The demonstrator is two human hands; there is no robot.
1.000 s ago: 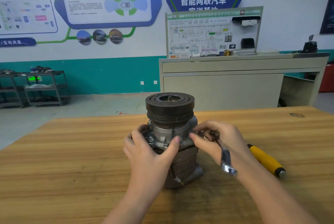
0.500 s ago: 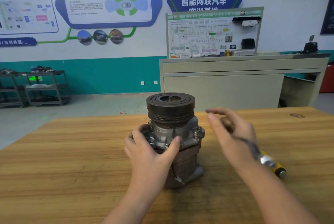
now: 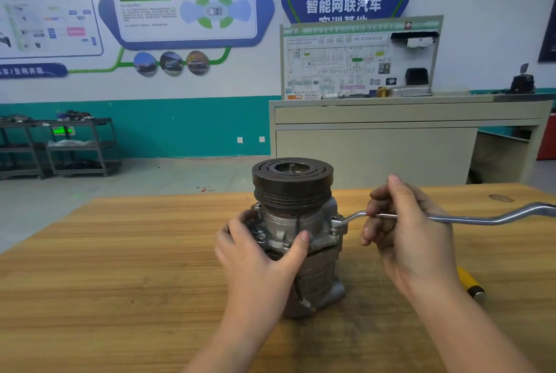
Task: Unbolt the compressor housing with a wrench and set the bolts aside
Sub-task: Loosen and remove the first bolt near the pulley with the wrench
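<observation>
The compressor [image 3: 296, 222] stands upright on the wooden table [image 3: 105, 267], dark pulley on top, grey metal housing below. My left hand [image 3: 258, 255] grips the housing from the front, thumb on its right side. My right hand [image 3: 406, 231] holds a long silver ring wrench [image 3: 481, 218] by its shaft. The wrench lies level, and its ring end sits on a bolt [image 3: 335, 220] at the housing's right flange. Other bolt heads [image 3: 261, 237] show on the flange near my left fingers.
A yellow-handled tool [image 3: 471, 283] lies on the table behind my right forearm. A dark knot [image 3: 501, 198] marks the far right of the tabletop. Beyond the table stand a beige bench [image 3: 391, 131] with a display board and dark shelving [image 3: 60, 146] at the left.
My right hand swung out from the compressor to the right, turning the wrench over. The wrench now lies level with its ring end on the right flange bolt. The left hand kept its grip.
</observation>
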